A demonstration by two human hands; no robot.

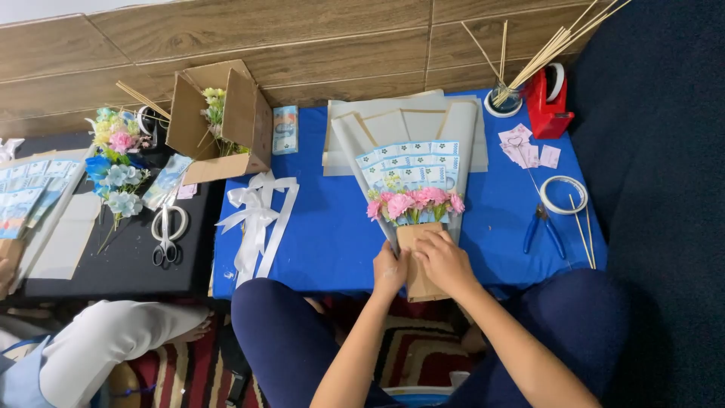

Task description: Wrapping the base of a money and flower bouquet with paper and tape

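Hands, left (389, 270) and right (444, 259), gripping stiff brown paper cone (418, 261) (pink flowers (415, 202) above).

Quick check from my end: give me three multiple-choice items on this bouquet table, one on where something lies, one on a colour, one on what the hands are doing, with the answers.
1. Where does the white ribbon bow lie?
A. On the blue table cover, left of the bouquet
B. Inside the cardboard box
C. Under the red tape dispenser

2. What colour are the flowers in the bouquet being handled?
A. Yellow
B. Pink
C. White

3. What are the left hand and right hand doing?
A. Holding the scissors
B. Resting in the lap
C. Both pressing on the brown paper at the bouquet's base

Answers:
1 A: the bow sits on the blue cover between the cardboard box and the bouquet.
2 B: pink blooms line up below the fanned banknotes.
3 C: both hands lie on the brown wrap; the scissors lie untouched on the black table.
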